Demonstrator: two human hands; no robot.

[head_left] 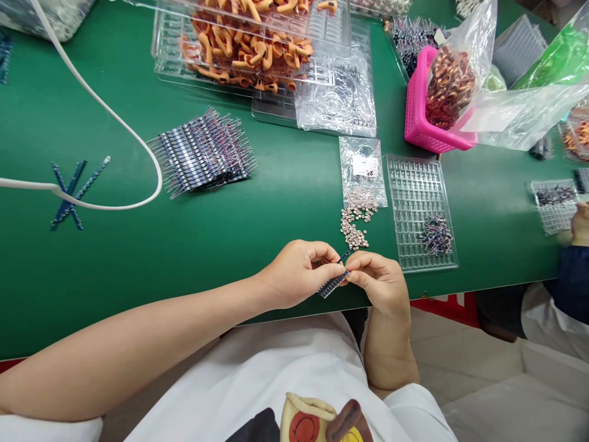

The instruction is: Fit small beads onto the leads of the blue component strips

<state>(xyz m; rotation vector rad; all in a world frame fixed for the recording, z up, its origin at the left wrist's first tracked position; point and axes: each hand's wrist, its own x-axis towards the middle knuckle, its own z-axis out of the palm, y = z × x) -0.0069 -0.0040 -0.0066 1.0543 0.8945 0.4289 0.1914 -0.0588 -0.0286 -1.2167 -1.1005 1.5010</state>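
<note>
My left hand [304,270] grips a dark strip of small parts [332,286] between thumb and fingers, near the table's front edge. My right hand [380,279] is pinched at the strip's right end; anything small between its fingertips is too tiny to make out. Just beyond the hands lies a loose pile of small pale round pieces [354,233], spilling from a labelled clear bag [363,169]. To the right, a clear ribbed tray [409,209] holds a clump of thin-wired parts [436,235]. A stack of similar wired strips [205,152] lies at the left.
Clear trays of orange pieces [248,46] stand at the back. A pink basket [416,116] holds a bag of copper-coloured parts. A white cable [115,116] loops over crossed blue strips [69,199] at left. Another person's hand [580,224] shows at far right.
</note>
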